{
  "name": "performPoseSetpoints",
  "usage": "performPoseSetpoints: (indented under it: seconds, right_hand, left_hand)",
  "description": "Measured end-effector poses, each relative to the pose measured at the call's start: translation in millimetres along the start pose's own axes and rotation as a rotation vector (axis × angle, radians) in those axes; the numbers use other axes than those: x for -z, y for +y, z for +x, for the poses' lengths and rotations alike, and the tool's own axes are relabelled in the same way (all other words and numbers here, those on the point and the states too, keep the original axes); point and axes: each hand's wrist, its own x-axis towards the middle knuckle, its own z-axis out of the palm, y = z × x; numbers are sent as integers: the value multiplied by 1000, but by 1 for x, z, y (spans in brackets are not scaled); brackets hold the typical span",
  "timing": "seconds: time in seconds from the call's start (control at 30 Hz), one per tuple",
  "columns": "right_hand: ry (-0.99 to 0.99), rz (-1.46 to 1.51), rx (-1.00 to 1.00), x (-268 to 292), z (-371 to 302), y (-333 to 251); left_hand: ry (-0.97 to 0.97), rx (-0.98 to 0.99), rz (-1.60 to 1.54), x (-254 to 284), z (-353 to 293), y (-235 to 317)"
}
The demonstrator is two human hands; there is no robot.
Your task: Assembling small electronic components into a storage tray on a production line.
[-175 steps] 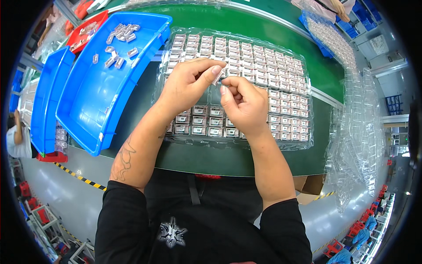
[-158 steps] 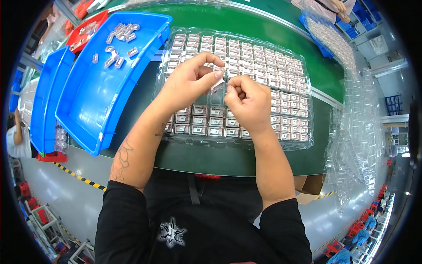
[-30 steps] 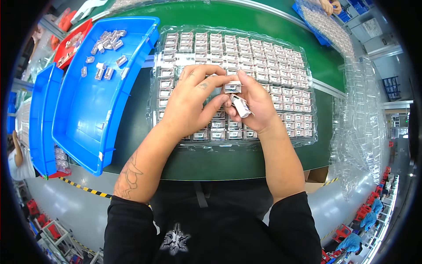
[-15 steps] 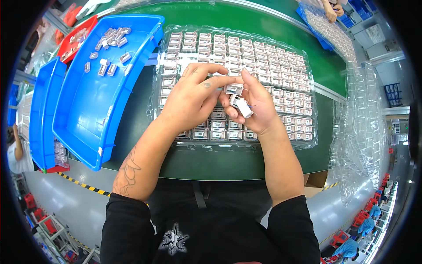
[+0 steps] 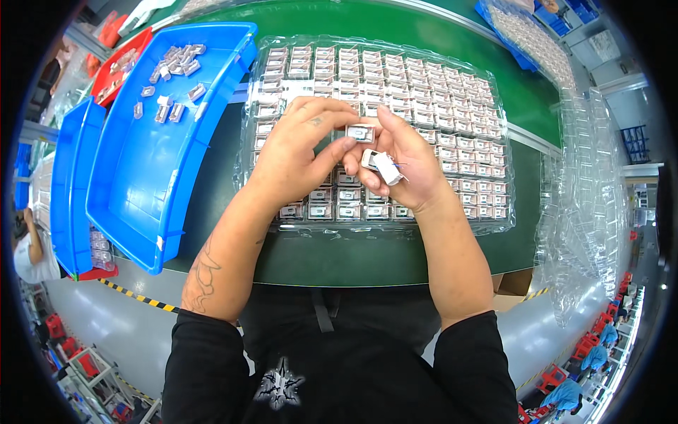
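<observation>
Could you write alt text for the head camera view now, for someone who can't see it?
A person's left hand grips a small white rectangular part and the right hand cradles at least one more, above a clear plastic tray bearing rows of similar parts. To the left, a large blue bin contains loose parts.

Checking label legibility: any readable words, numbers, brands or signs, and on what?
No text is readable.
Held white housings: any markings too small.
White stickers on blue bin: too small.
White sheet, upper right: blurred.
Star-shaped print on black shirt: no letters visible.
</observation>
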Motion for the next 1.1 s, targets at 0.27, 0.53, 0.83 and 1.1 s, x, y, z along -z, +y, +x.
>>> performPoseSetpoints:
  seconds: [0.27,0.53,0.83,1.1]
  right_hand:
    - [194,6,147,2,-1,-4]
    - [383,-53,113,-6,-1,-4]
    - [244,-198,266,-8,-1,5]
    - [438,-903,699,-9,11,13]
  left_hand:
    - [217,219,-76,2,-1,2]
    - [203,241,-114,2,-1,3]
    - [270,222,-63,1,0,2]
    - [177,321,-32,9,4,3]
